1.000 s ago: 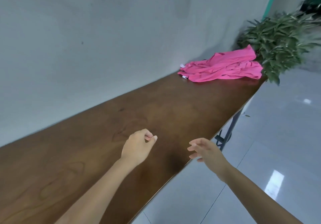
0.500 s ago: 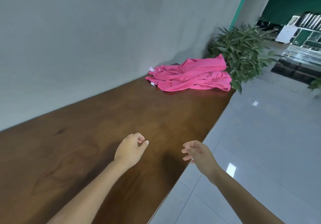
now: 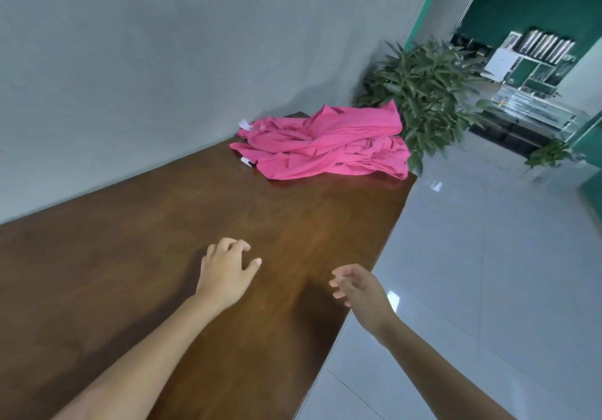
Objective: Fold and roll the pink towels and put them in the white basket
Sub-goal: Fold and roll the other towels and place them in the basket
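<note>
A crumpled heap of pink towels (image 3: 329,146) lies at the far end of a long brown wooden table (image 3: 163,240), against the grey wall, with small white tags showing at its left side. My left hand (image 3: 224,269) hovers over the table's near half, fingers loosely curled, holding nothing. My right hand (image 3: 356,286) hangs above the table's right edge, fingers relaxed and empty. Both hands are well short of the towels. No white basket is in view.
A leafy green potted plant (image 3: 423,90) stands on the floor just past the table's far end. Glossy white tiled floor (image 3: 472,273) runs along the table's right side. A green-walled room with shelving shows at the far right.
The view has swung right and closer to the towels, which look larger now. Both hands stay empty and have moved forward with me; the left fingers have spread a little.
</note>
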The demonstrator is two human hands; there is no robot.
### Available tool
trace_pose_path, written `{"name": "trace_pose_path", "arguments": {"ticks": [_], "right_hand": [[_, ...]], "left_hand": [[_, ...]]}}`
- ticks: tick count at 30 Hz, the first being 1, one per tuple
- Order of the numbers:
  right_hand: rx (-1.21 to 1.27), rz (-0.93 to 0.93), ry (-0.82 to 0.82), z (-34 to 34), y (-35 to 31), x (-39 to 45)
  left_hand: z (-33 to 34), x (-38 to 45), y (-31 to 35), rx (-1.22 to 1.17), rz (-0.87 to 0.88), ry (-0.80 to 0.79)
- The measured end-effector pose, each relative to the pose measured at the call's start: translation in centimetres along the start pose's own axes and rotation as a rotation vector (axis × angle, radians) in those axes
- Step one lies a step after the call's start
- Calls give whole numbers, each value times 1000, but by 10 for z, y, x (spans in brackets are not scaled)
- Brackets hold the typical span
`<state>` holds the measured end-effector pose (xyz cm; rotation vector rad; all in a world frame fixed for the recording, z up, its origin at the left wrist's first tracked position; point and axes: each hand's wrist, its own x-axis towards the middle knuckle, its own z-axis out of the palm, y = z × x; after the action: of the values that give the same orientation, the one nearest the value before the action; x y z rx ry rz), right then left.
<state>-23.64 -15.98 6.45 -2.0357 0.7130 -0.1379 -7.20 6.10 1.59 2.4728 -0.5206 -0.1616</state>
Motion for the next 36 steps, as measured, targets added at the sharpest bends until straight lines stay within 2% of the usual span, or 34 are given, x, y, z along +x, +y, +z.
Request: {"name": "trace_pose_path", "arguments": {"ticks": [6,14,18,22,26,33,36], "right_hand": [[-60,-56,-61,-20,0,76],[-102,-147,-212,-48,-1,219],[-215,-300,-192,-58,-11,306],[-456,-524,-87,-63,-37,397],[-805,-758,50,-70,-75,479],[-1189,-636,-80,-72,-108,558],[-1268,-615,-31,-72,-110,566]], "left_hand": [[18,54,3,103,-67,54],[38,116,7,276,-321,171],[49,124,11,383,-390,281],[49,124,12,409,-430,289],[47,125,16,411,-454,300],[47,126,17,411,-475,319],[48,126,16,406,-480,323]]}}
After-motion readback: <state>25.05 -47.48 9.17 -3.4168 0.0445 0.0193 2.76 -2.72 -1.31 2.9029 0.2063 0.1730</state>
